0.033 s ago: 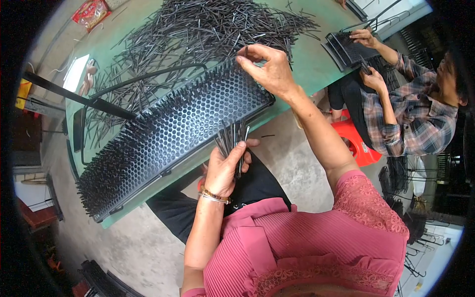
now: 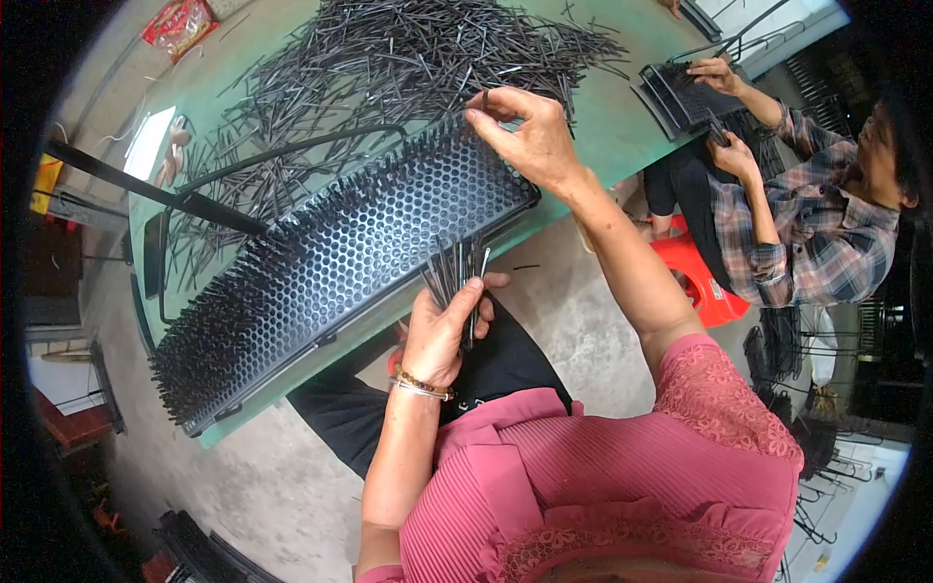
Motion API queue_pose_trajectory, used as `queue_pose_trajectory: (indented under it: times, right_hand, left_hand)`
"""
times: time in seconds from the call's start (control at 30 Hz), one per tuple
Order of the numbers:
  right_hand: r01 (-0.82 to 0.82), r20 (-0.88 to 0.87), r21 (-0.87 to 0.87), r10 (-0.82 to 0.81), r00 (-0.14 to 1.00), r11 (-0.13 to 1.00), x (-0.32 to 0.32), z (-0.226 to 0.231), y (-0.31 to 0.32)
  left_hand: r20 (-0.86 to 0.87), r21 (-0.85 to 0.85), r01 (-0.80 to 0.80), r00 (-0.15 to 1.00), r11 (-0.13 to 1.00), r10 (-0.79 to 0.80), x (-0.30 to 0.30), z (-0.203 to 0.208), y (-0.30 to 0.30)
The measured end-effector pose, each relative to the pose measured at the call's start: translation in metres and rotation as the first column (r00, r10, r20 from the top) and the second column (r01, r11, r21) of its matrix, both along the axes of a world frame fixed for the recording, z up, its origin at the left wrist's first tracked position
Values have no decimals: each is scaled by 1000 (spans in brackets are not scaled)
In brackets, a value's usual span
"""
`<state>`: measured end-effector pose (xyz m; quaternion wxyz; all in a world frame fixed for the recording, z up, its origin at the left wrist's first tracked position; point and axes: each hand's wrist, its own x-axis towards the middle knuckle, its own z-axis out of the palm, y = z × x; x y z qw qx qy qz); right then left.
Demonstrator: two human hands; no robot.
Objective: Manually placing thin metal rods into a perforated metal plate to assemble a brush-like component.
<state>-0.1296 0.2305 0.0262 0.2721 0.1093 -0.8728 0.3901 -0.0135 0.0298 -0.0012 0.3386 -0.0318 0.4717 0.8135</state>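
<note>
A long black tray (image 2: 369,228) full of small round holes slants across the table in front of me. Thin dark sticks (image 2: 209,345) stand packed in its holes at the left end and along the far edge; the near middle and right holes are bare. My left hand (image 2: 442,325) is closed round a bundle of loose dark sticks (image 2: 455,270), just off the tray's near edge. Over the tray's far right corner, my right hand (image 2: 530,136) pinches one short dark stick (image 2: 484,100) between thumb and fingers. Its lower end is hard to make out.
A large heap of loose dark sticks (image 2: 418,58) covers the far part of the green table (image 2: 632,117). A black metal frame (image 2: 282,151) arches behind the tray. At right a co-worker (image 2: 816,223) handles a similar tray (image 2: 685,97), beside a red stool (image 2: 705,282).
</note>
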Motion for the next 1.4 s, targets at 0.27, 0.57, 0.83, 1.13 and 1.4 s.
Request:
queue_pose_trajectory:
  times: [0.27,0.57,0.83,1.13,1.4]
  right_hand:
    - [6,-38,-147,-12,999,989,0,-4,-1]
    - [-3,-102,-16,1,995,1000,-1,-6,2]
    - [26,-151,142,-4,989,989,3,-9,0]
    - [-102,263,-202,155,952,974,44,10,-24]
    - [-87,602,-580,498,624,810,70,16,-55]
  left_hand:
    - [34,32,12,999,999,-13,-1,2,-2]
    - [191,175,-106,979,979,71,0,4,4]
    - [209,53,-109,973,993,95,2,-2,1]
    - [188,104,-190,968,976,168,2,4,-6]
    - [121,103,-212,972,972,200,7,14,-14]
